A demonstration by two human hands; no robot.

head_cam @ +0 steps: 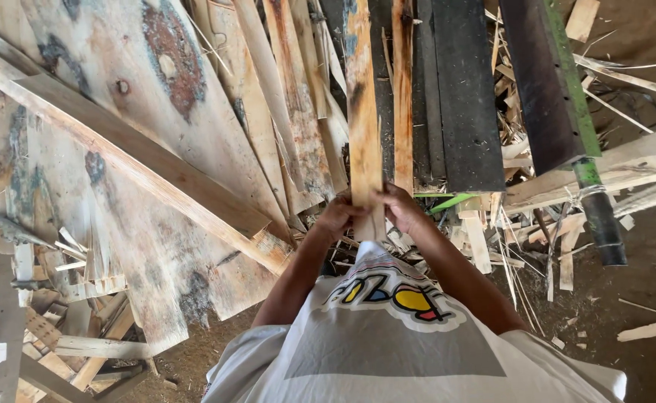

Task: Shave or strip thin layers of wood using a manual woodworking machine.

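Observation:
I hold a long narrow wooden plank (363, 112) upright in front of my chest, its far end reaching to the top of the view. My left hand (339, 215) grips its near end from the left. My right hand (399, 205) grips the same end from the right. A second thin strip (402, 89) stands right beside the plank; whether my right hand also holds it I cannot tell. My grey shirt with a coloured print (387, 298) fills the bottom of the view.
Large stained plywood sheets (119, 89) and a long beam (141, 160) lean at the left. Dark boards (462, 97) and a green-edged board (559, 89) stand at the right. Offcuts and splinters (522, 231) litter the dirt floor (626, 298).

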